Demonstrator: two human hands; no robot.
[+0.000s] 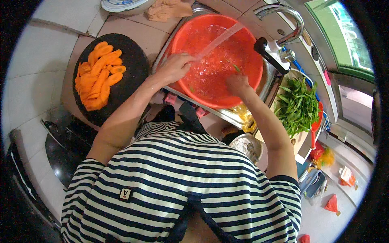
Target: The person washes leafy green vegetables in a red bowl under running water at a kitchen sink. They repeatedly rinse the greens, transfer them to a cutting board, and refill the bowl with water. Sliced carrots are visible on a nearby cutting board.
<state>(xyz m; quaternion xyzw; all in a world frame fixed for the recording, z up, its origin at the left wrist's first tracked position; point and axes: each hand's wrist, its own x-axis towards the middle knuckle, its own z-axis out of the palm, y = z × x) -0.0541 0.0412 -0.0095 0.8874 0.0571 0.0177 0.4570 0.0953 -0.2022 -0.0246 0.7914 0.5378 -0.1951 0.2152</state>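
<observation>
A large red plastic basin (217,100) stands in the sink, with water in it and a stream running in from the chrome faucet (296,22). My left hand (176,68) is at the basin's left rim beside the stream, its fingers bent; whether they grip anything is not visible. Over the right part of the basin, my right hand (238,83) is blurred and reaches down to the water, its fingertips hidden. A small green leaf piece (237,68) lies near it. Sliced carrots (98,76) lie on a round black board (133,60) to the left.
Leafy greens (297,106) are piled on a board right of the sink, beside a red plastic utensil (313,139). A white bowl (247,145) sits below my right forearm. A black wok (63,158) is at lower left; an orange cloth (168,9) lies behind.
</observation>
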